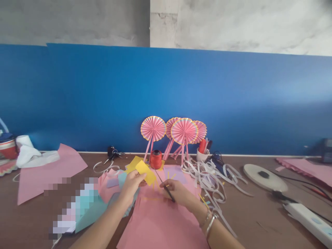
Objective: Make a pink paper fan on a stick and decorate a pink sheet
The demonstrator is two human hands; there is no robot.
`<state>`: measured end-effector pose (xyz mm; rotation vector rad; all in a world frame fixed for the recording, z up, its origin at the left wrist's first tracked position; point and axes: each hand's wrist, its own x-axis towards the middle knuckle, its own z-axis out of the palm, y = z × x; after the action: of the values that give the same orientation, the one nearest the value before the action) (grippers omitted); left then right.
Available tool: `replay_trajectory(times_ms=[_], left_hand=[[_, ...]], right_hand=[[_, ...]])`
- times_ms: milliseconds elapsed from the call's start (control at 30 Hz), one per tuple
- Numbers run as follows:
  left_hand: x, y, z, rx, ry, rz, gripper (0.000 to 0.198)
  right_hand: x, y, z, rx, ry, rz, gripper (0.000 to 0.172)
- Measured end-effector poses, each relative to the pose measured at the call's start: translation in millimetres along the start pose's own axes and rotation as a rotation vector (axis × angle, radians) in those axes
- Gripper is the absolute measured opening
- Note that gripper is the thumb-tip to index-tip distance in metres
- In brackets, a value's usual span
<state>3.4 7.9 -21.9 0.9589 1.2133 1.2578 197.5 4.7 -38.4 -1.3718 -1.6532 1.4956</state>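
My left hand (132,185) is closed on a piece of yellow paper (146,173), pinched between thumb and fingers. In my right hand (176,191) is a slim dark tool (169,193) with a thin tip pointing up and left; I cannot tell its exact kind. Both hands are above a stack of pink paper sheets (166,221). Narrow yellow strips (169,176) lie on the pink sheets near the right hand. Behind the left hand are more yellow paper (134,162) and a spool of red thread (156,160).
Several pink pleated paper fans (153,128) lean against the blue partition (103,93). Tangled white strips (210,180) lie to the right, beside a cup (202,155) of pens. Further right are a round white disc (264,178) and a power strip (311,221). Teal paper (90,209) lies left.
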Motion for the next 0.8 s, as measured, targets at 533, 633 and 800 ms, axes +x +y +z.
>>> replay_trajectory(times_ms=[533,633,800], left_hand=[[0,1,0.6,0.025,0.0,0.001,0.025],[-1,1,1.0,0.02,-0.001,0.0,0.026],[-2,3,2.0,0.022,0.004,-0.004,0.025]], right_hand=[[-9,-12,3,-0.038,-0.047,-0.027,0.04],[-9,-13,3,-0.047,-0.043,-0.027,0.039],[-8,-10,3,-0.048,-0.04,-0.031,0.037]])
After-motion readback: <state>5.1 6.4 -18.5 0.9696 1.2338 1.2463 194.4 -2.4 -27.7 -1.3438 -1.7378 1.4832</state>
